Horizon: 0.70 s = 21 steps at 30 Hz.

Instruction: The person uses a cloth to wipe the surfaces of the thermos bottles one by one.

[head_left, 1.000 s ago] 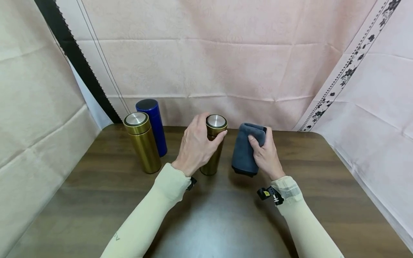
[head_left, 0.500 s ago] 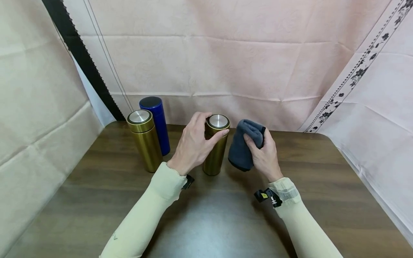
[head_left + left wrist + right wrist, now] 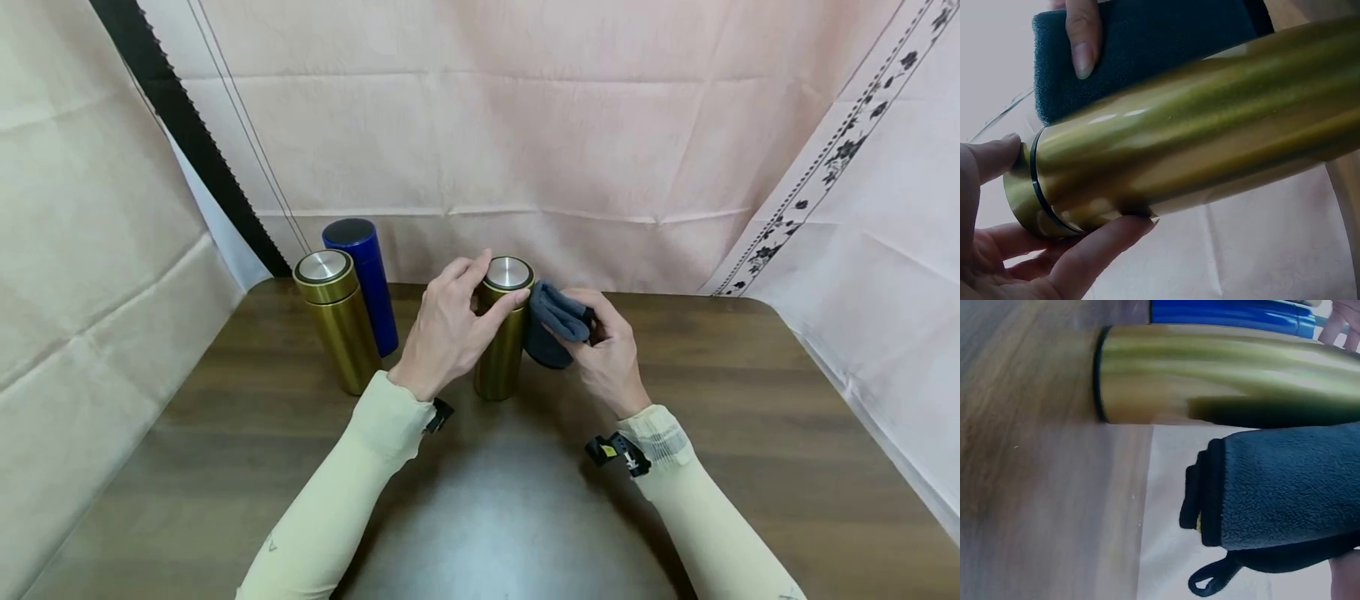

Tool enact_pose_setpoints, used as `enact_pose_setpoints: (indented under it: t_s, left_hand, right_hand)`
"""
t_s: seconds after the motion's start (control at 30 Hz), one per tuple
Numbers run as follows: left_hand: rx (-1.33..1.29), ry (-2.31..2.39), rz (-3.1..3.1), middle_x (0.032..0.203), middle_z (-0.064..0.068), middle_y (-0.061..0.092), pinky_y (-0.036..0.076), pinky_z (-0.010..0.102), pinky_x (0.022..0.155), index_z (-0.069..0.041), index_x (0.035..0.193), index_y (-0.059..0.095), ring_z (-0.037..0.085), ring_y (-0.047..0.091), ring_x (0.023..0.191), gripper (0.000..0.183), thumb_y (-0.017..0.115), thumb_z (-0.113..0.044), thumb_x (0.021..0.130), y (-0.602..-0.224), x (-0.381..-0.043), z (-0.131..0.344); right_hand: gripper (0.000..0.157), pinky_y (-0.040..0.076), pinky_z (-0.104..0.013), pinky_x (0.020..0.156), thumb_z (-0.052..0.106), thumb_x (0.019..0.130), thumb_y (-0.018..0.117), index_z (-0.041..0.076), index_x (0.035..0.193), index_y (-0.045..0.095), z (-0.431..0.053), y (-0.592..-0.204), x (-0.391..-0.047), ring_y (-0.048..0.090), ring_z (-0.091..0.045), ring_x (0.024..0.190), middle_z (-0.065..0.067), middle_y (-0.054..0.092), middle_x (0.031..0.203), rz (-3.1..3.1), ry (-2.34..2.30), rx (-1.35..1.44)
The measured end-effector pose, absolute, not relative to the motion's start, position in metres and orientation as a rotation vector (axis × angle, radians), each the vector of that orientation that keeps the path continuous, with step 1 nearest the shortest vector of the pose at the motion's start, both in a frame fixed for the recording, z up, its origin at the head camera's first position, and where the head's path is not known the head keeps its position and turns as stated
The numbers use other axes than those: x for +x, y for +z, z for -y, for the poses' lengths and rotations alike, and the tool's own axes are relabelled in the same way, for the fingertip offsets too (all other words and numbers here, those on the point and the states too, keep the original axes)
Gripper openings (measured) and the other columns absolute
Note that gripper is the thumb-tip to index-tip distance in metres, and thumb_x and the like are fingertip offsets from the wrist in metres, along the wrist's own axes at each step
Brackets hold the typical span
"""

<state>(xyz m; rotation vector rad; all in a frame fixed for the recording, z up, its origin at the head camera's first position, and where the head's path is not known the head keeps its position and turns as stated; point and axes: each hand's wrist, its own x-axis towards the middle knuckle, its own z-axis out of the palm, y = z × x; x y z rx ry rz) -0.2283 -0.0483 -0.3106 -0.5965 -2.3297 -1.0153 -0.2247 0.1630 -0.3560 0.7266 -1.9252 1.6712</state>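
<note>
Gold flask, silver-topped, upright on the table between the two hands. Left hand: thumb and fingers parted by the flask's width, curved round its upper end at the lid seam. Right hand: thumb and fingers pinching a cloth, grey-blue, folded, black-edged, with a small black loop; cloth held along the flask's right side, firmness of contact not discernible. Second flask, gold, matching, standing to the left, well apart from the first; blue flask, dark-topped, just behind it. Table: brown, wood-grained, rounded far corners, glossy highlight at near centre. Surround: pale creased drape at back and sides; black band at left; dark floral border at right.
</note>
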Motion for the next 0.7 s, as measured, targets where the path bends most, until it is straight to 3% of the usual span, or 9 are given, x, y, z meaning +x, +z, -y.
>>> enact_pose_setpoints:
  t_s: [0.17,0.33,0.7]
  left_hand:
    - [-0.607,-1.015,2.328,0.118,0.010,0.066,0.052,0.027,0.074,-0.004,0.145,0.056,0.022,0.058,0.083,0.068,0.069,-0.049,0.095,-0.308,-0.229,0.049]
    - [-0.615,-1.028,2.320,0.116,0.009,0.065,0.050,0.026,0.070,-0.003,0.144,0.056,0.026,0.059,0.082,0.067,0.069,-0.048,0.096,-0.308,-0.229,0.050]
    - [-0.614,-1.049,2.341,0.114,0.006,0.063,0.049,0.026,0.069,-0.006,0.145,0.056,0.019,0.055,0.081,0.067,0.068,-0.050,0.096,-0.308,-0.229,0.051]
  right_hand:
    - [0.027,0.054,-0.021,0.097,-0.015,0.088,0.067,-0.008,0.114,0.070,-0.168,-0.345,-0.222,0.066,-0.012,0.110,-0.006,0.068,0.118,1.954,1.702,0.803]
    - [0.031,0.054,-0.018,0.094,-0.014,0.087,0.069,-0.002,0.115,0.075,-0.178,-0.350,-0.227,0.063,-0.013,0.115,-0.015,0.068,0.120,2.054,1.585,0.901]
    - [0.036,0.049,-0.016,0.098,-0.006,0.087,0.075,0.020,0.111,0.080,-0.189,-0.360,-0.237,0.057,-0.015,0.116,0.001,0.062,0.122,2.346,1.222,1.061]
